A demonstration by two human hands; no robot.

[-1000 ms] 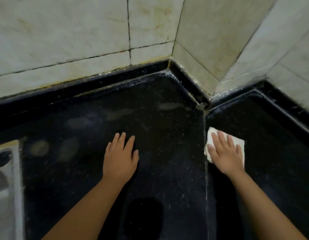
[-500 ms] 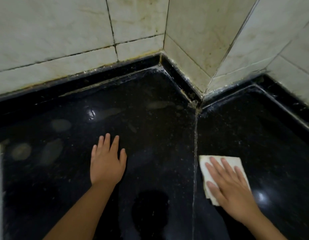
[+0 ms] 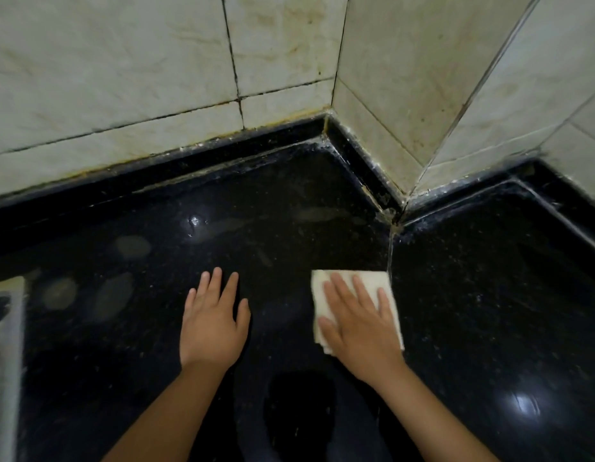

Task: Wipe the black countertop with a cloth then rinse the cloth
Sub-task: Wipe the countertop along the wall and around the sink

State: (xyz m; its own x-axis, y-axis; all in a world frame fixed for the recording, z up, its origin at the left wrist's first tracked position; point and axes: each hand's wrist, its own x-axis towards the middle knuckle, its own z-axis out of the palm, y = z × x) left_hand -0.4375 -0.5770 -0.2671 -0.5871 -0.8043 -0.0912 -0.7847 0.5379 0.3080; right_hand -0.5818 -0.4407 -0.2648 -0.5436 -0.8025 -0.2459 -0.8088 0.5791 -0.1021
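Note:
A folded white cloth (image 3: 372,283) lies flat on the black countertop (image 3: 489,295), just left of the pale seam between two slabs. My right hand (image 3: 359,325) presses down on the cloth with fingers spread, covering most of it. My left hand (image 3: 211,323) rests palm down on the bare countertop to the left of the cloth, fingers slightly apart, holding nothing. Dull smudges mark the countertop at the left.
Stained pale wall tiles (image 3: 123,78) rise behind the countertop and jut out as a corner (image 3: 409,191) at the back right. A steel sink rim (image 3: 9,328) shows at the left edge. Glare spots shine on the slab at lower right.
My right hand has slid the cloth toward me and then leftward across the seam onto the left slab. My left hand has stayed flat on the countertop.

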